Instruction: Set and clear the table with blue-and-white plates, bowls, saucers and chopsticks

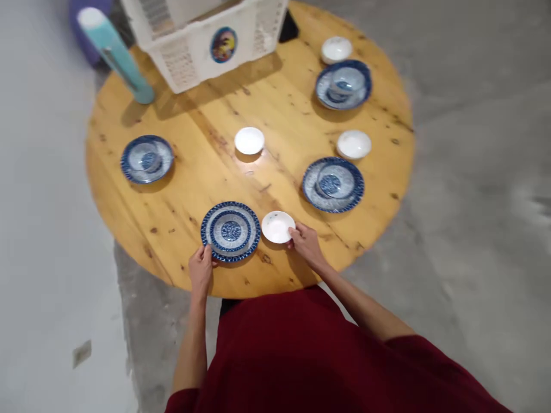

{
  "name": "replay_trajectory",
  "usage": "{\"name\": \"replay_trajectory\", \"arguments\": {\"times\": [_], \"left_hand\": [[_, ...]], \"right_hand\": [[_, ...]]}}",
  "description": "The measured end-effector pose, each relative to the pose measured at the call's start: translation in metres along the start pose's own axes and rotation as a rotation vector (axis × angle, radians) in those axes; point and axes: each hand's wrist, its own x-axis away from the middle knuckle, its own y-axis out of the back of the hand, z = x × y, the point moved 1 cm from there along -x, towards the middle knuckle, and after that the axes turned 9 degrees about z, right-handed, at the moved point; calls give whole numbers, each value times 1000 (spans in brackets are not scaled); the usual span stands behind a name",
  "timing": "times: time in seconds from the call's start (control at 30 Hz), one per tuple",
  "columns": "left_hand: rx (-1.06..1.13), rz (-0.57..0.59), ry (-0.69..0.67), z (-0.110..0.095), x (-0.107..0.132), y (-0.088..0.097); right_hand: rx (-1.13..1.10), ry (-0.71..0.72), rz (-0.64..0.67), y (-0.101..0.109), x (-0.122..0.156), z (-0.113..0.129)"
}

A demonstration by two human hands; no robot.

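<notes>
My left hand [201, 269] pinches the lower left rim of a blue-and-white patterned plate [209, 245] near the front edge of the table. No glass bowl stands out clearly on this plate; its middle shows a ringed blue pattern [231, 230]. Just to the plate's right, my right hand [305, 244] grips the right rim of a small white bowl [278, 227], thumb on top and fingers beneath. Bowl and plate sit side by side, almost touching. Whether the bowl rests on the wood or is slightly raised, I cannot tell.
Around the round wooden table [193, 143] stand more patterned plates [312, 198] with clear bowls on them, and white bowls [353, 144]. Another white bowl [249, 141] sits near the middle. A white plastic basket [185, 63] and a tall turquoise object [118, 57] stand at the back.
</notes>
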Motion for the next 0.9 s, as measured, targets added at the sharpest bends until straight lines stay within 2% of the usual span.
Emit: {"name": "replay_trajectory", "arguments": {"times": [0.17,0.3,0.6,0.9], "left_hand": [[-13,167,-10,2,-22,10],[6,241,-39,0,-29,12],[87,273,-92,6,-33,14],[94,312,-88,4,-38,23]], "right_hand": [[-66,-59,-132,-16,2,2],[-82,-89,-220,-28,7,1],[-116,-81,-306,-38,12,-4],[-139,-74,-306,-40,13,-8]]}}
